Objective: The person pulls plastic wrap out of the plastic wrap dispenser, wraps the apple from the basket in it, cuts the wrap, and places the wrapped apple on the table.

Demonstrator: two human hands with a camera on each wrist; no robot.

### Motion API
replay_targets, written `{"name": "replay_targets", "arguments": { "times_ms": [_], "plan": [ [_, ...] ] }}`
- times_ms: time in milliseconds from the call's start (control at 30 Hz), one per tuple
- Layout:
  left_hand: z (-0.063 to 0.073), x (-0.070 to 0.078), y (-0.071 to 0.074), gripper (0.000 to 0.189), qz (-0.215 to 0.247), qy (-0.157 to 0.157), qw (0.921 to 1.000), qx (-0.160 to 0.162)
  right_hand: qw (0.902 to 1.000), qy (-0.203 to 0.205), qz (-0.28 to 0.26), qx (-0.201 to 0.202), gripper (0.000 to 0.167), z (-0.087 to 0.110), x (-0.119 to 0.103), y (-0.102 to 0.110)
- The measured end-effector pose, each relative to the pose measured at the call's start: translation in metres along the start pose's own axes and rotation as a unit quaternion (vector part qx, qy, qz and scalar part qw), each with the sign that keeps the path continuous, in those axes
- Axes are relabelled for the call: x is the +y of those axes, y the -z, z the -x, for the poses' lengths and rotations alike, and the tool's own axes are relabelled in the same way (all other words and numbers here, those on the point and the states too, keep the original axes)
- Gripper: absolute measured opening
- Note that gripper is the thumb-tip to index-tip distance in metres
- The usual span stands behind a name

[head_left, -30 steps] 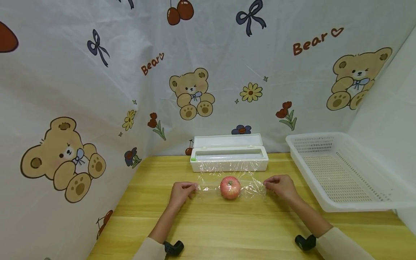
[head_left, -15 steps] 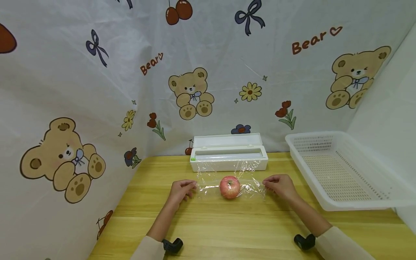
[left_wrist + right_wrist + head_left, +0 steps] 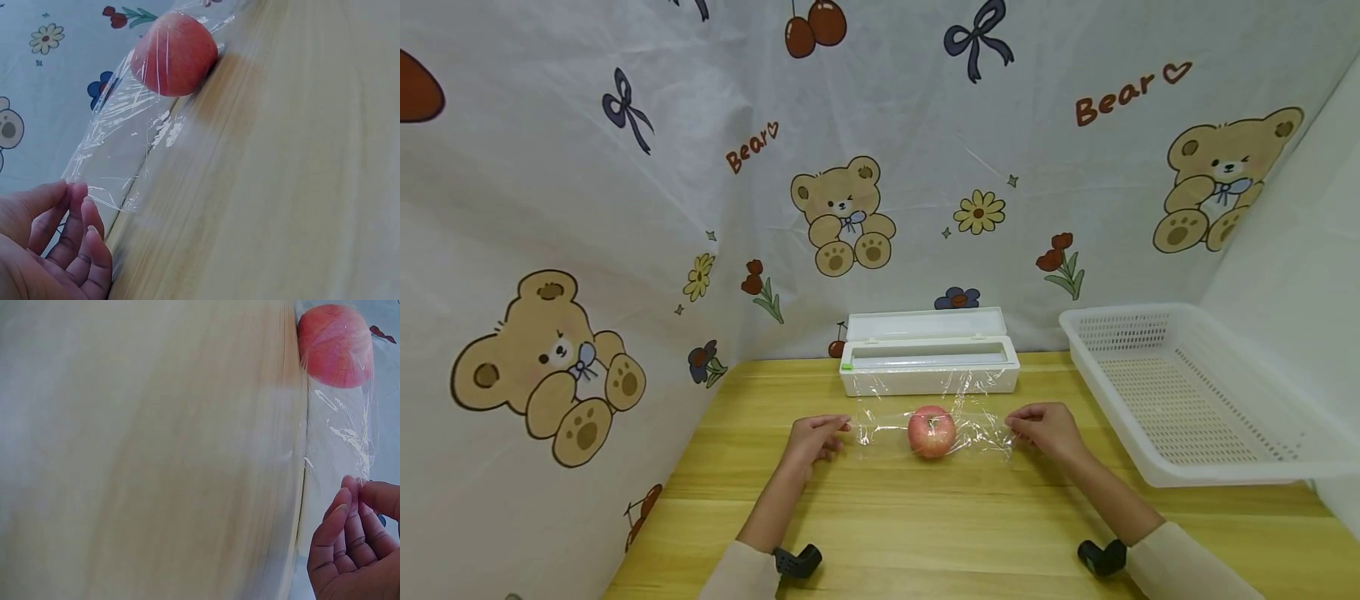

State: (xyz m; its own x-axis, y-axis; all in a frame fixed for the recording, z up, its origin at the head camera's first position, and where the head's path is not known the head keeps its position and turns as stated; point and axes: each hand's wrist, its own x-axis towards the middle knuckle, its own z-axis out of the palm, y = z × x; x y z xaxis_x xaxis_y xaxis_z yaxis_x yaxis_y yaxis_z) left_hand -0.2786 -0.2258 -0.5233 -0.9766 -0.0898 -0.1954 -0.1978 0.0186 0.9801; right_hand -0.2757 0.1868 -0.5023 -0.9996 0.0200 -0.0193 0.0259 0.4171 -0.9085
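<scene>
A red apple (image 3: 932,432) stands on the wooden table, with clear plastic wrap (image 3: 981,431) draped over it. My left hand (image 3: 811,442) pinches the wrap's left edge between thumb and index finger; the left wrist view shows the film (image 3: 119,137) stretched from those fingertips to the apple (image 3: 175,55). On the other side my right hand (image 3: 1049,428) pinches the right edge, and in the right wrist view the film (image 3: 344,431) runs from the fingers up over the apple (image 3: 335,345). Behind, the wrap reaches the front of a white wrap dispenser box (image 3: 929,382), its lid raised and a roll inside.
A white perforated plastic basket (image 3: 1172,400) stands at the right of the table (image 3: 925,525). A patterned cloth backdrop (image 3: 910,108) with bears and flowers rises behind and at the left.
My left hand has shifted slightly left, drawing the wrap's left side a little tauter. The right hand has hardly moved, and the apple stays in place.
</scene>
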Motion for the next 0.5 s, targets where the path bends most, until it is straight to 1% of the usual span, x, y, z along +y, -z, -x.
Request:
{"name": "replay_targets", "arguments": {
  "times_ms": [133,200,267,300,333,367,400,433,467,500],
  "plan": [
    [0.002,0.001,0.001,0.034,0.014,0.002,0.9999,0.001,1.0,0.001,-0.006,-0.002,0.018,0.001,0.0,0.0],
    [0.002,0.002,0.001,0.036,0.019,-0.005,0.9997,0.015,1.0,0.001,-0.007,-0.003,0.018,0.001,-0.001,0.001],
    [0.002,0.003,0.0,0.039,0.02,-0.033,0.9982,0.046,1.0,-0.001,-0.007,-0.003,0.018,0.0,-0.001,0.0],
    [0.003,0.004,0.0,0.039,0.018,-0.058,0.9958,0.068,1.0,0.0,-0.005,-0.004,0.018,0.0,0.0,0.0],
    [0.003,0.006,-0.002,0.039,0.012,-0.091,0.9915,0.092,1.0,0.002,-0.005,-0.007,0.018,0.0,0.0,0.0],
    [0.004,0.007,-0.003,0.037,0.0,-0.131,0.9848,0.115,1.0,0.0,-0.006,-0.006,0.018,-0.001,0.0,0.0],
    [0.006,0.01,-0.005,0.035,-0.014,-0.172,0.9759,0.134,1.0,0.0,-0.007,-0.006,0.017,-0.001,0.0,0.0],
    [0.007,0.012,-0.007,0.033,-0.032,-0.215,0.9646,0.149,0.9999,-0.001,-0.007,-0.008,0.017,-0.002,0.0,0.0],
    [0.009,0.015,-0.009,0.031,-0.05,-0.256,0.9526,0.156,0.9999,0.0,-0.007,-0.009,0.017,-0.003,0.0,0.0],
    [0.011,0.018,-0.012,0.031,-0.068,-0.295,0.9403,0.155,0.9999,0.0,-0.007,-0.009,0.017,-0.003,0.0,0.001]
  ]
}}
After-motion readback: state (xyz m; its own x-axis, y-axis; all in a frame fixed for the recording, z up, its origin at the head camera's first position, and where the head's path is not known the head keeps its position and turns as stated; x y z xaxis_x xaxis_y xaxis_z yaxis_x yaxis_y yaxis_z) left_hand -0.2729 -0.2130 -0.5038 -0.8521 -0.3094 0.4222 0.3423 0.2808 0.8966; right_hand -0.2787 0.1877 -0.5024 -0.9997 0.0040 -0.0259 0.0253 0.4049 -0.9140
